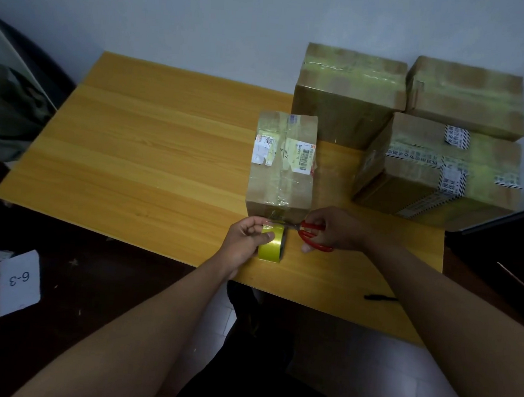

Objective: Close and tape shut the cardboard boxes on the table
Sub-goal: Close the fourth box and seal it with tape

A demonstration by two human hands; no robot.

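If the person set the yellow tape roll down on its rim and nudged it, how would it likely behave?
The tape roll is round, so on its rim it would probably roll across the smooth table. Laid flat, it likely stays put. It looks rigid in the left hand. A strip apparently still joins it to the small box, which may tether it.

it looked like a small parcel-packing room: taped cardboard boxes [350, 92] stacked on a wooden counter [152, 146] against a bare wall [206, 15].

We are looking at a yellow wood-grain table [152, 146]. A narrow taped box [282, 168] is sitting near its front edge, a larger box [343, 101] is standing behind it, and a printed-tape box [428, 177] is sitting at the right. A black pen [380, 298] is lying by the front edge.
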